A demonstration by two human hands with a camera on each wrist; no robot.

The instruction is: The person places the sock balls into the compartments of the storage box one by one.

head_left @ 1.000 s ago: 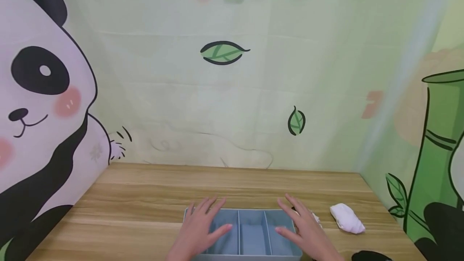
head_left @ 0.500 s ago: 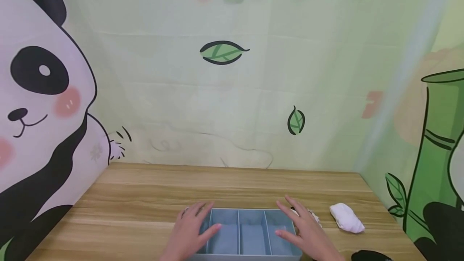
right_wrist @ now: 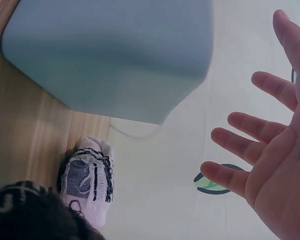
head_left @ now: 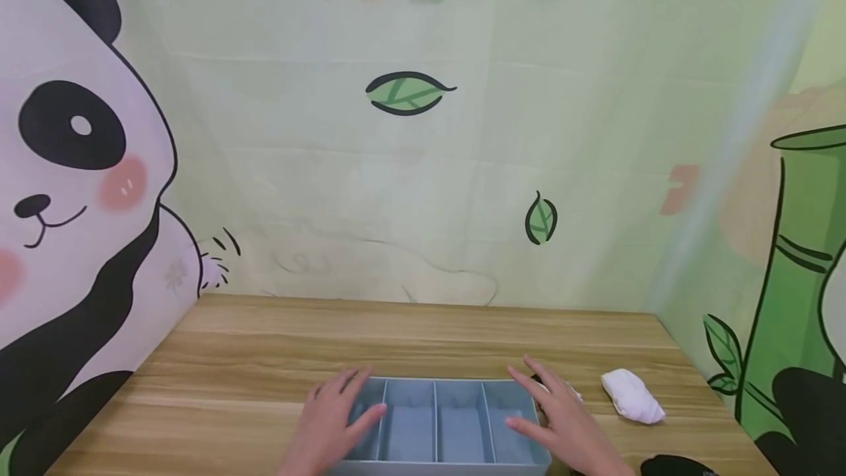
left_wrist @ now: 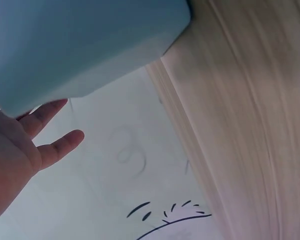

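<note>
A blue-grey box (head_left: pixel 443 469) with several compartments, divided by thin walls, sits at the table's near edge in the head view. Its compartments look bare inside. My left hand (head_left: pixel 330 417) is over the box's left end, fingers spread and thumb above the leftmost compartment. In the left wrist view, some fingers of the left hand (left_wrist: pixel 20 145) are hidden behind the box's corner (left_wrist: pixel 90 50). Over the right end hovers my right hand (head_left: pixel 562 417), thumb pointing inward. The right wrist view shows the right hand (right_wrist: pixel 275 145) with fingers apart, beside the box (right_wrist: pixel 110 60), holding nothing.
A white cloth bundle (head_left: pixel 632 395) lies right of the box on the wooden table (head_left: pixel 423 336). A black item (head_left: pixel 674 466) is at the lower right. Near the box's right side, a white, grey and black fabric bundle (right_wrist: pixel 87 175) shows in the right wrist view.
My left hand has moved left, from over the box's left compartments to its left end. The right hand has barely moved, and the box stays in place.
</note>
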